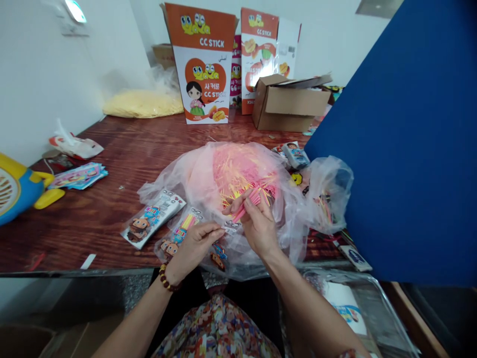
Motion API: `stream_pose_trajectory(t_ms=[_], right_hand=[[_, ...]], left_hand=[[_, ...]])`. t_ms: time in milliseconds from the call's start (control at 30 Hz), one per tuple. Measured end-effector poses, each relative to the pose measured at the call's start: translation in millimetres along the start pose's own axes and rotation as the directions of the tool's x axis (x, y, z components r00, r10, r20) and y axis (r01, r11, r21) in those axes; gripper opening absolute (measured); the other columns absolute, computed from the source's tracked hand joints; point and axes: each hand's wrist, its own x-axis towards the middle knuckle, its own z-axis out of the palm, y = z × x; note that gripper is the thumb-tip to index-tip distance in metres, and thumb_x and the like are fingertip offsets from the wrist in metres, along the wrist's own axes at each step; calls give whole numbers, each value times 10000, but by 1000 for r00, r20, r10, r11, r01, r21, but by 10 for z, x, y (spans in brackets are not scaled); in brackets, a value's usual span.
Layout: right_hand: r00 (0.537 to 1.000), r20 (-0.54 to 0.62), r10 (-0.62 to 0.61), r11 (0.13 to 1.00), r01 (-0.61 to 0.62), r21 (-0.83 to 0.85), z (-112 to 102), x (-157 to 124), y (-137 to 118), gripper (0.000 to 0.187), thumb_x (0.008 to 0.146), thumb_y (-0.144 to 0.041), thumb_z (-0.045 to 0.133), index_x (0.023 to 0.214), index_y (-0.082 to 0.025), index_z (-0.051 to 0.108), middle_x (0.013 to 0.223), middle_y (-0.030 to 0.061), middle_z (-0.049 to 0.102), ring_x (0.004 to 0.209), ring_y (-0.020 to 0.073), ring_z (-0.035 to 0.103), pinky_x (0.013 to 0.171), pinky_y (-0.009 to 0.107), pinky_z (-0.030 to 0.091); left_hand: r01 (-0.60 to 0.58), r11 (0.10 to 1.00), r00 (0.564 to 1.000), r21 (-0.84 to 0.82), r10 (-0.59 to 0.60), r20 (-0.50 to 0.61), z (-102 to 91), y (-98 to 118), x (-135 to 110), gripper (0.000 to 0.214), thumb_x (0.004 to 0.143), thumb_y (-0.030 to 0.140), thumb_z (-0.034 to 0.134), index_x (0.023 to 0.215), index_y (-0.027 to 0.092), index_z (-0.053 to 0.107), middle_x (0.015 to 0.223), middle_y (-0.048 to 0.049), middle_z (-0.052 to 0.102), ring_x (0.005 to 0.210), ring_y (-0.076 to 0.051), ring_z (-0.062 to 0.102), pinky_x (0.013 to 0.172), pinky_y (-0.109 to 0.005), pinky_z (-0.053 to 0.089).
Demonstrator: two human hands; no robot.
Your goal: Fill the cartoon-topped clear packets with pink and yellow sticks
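A large clear plastic bag (208, 174) full of thin pink and yellow sticks (238, 171) lies open on the wooden table (112, 209). My right hand (257, 223) is closed on a small bunch of pink sticks (246, 205), held at the bag's mouth. My left hand (194, 246) pinches the top of a small printed packet (230, 227) just beside those sticks. Two filled cartoon-printed packets (152, 219) (179, 236) lie to the left of my hands.
Orange and white CC STICK cartons (203, 64) (259, 54) and an open brown box (288, 102) stand at the back. A blue board (406, 149) stands on the right. A yellow and blue fan (18, 189) and loose packets (78, 175) lie at left.
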Motion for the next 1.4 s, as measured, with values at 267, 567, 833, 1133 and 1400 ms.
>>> stream_pose_trajectory(t_ms=[267,567,833,1133,1400], right_hand=[[998,-41,-40,998,42,48,-21,-12,37,131,876,-346,572,925,-251,496,727,-31,621,862,192,703,973,437,496],[994,-102,-44,999,41,-33,-28,-62,177,155,907,-387,539,971,-253,494,826,-1,655,935,209,692,938,424,513],[998,-64,4,990,-13,-139,-127,-173,207,156,925,-368,535,1006,-245,583,951,33,722,1085,224,649,997,432,476],[991,109,71,933,-27,-358,-175,-34,-37,285,917,-343,558,1190,-270,599,1264,37,656,1218,195,567,1072,406,412],[929,365,63,732,205,-649,-347,74,-278,341,934,-337,556,1267,-287,611,1335,49,610,1266,221,534,1098,423,375]], left_hand=[[42,996,999,-79,-39,38,7,-73,-11,295,844,399,592,678,162,650,646,0,593,638,-139,513,622,-239,397],[117,966,993,-231,-111,39,64,-180,-11,328,851,452,605,731,155,678,697,-16,649,654,-140,549,650,-242,440],[55,975,997,-214,-65,-44,125,-183,48,253,825,410,653,811,169,728,755,-11,677,696,-141,571,666,-233,446],[23,948,996,-317,-50,-78,161,-41,185,214,802,364,686,821,153,713,774,-19,681,712,-139,581,697,-246,475],[-19,911,994,-412,-27,-106,159,48,292,170,781,326,714,813,160,730,783,-6,692,717,-124,584,708,-229,466]])
